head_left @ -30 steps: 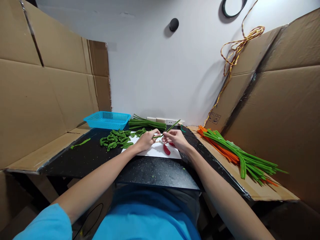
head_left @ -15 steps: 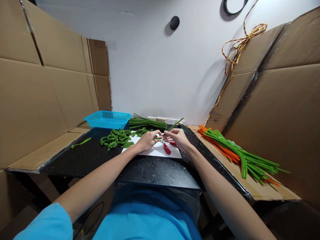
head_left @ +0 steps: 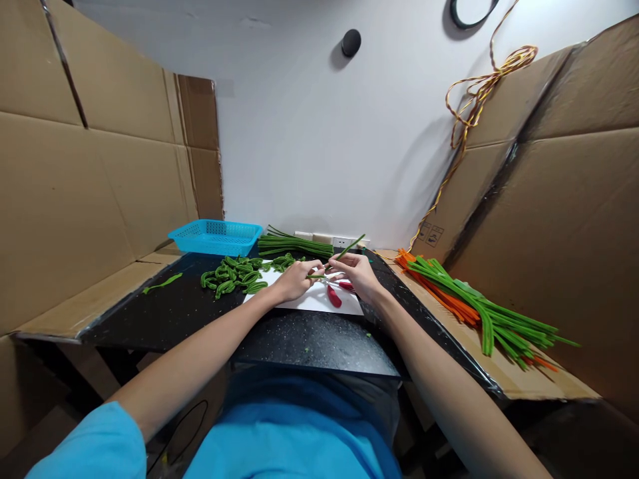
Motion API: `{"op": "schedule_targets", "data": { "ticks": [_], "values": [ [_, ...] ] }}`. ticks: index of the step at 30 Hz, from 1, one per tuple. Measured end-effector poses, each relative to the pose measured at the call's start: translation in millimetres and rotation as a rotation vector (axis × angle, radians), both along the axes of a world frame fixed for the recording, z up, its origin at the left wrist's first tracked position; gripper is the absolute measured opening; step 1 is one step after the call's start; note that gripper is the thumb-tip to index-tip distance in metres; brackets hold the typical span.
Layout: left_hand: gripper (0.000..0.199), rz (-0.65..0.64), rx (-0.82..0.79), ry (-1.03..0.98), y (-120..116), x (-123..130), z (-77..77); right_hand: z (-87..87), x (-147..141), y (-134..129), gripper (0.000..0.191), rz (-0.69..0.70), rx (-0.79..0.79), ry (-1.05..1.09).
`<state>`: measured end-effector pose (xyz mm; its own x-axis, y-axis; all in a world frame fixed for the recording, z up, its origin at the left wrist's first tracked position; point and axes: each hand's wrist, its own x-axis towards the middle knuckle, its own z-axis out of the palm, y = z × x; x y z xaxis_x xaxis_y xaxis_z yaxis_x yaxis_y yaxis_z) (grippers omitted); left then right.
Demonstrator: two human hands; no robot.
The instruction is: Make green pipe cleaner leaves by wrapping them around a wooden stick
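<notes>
A dark green fuzzy stem (head_left: 352, 245) slants up out of my right hand (head_left: 355, 271), whose fingers pinch it. My left hand (head_left: 295, 281) is closed on the stem's lower part, just left of my right hand. Both hands are over a white sheet (head_left: 313, 303). Red-handled pliers or scissors (head_left: 334, 297) lie on the sheet beneath my hands, their metal end partly hidden. Left of my left hand is a pile of bent green loops (head_left: 232, 274). Behind my hands lies a bundle of straight dark green stems (head_left: 294, 245).
A blue basket (head_left: 215, 238) stands at the back left of the black table (head_left: 319, 342). A light green strip (head_left: 164, 283) lies at the left. Bright green (head_left: 514, 322) and orange stems (head_left: 456, 307) lie on cardboard at the right. Cardboard walls flank both sides.
The tip of the held stem has shifted very slightly left and down. Both hands keep nearly the same place and grip.
</notes>
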<state>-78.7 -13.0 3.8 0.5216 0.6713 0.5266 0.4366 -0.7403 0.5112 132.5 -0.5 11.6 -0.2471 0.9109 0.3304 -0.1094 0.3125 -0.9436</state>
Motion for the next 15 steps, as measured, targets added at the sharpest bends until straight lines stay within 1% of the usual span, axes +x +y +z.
{"op": "schedule_targets", "data": {
  "ticks": [3, 8, 12, 15],
  "values": [
    [0.016, -0.007, -0.011, 0.008, 2.0, 0.0, -1.7, 1.0, 0.4, -1.5, 0.036, -0.058, 0.039, -0.015],
    [0.019, 0.025, -0.007, 0.012, 3.6, -0.2, -3.6, 0.3, 0.5, -1.9, 0.038, -0.071, 0.055, -0.047],
    [0.017, 0.014, -0.006, 0.006, 3.7, 0.3, -3.4, -2.0, -0.6, -0.2, 0.037, -0.116, 0.132, -0.055],
    [0.014, 0.038, -0.006, 0.002, 3.4, 0.2, -2.5, -3.0, -1.0, 0.9, 0.035, -0.112, 0.153, -0.066]
  ]
}}
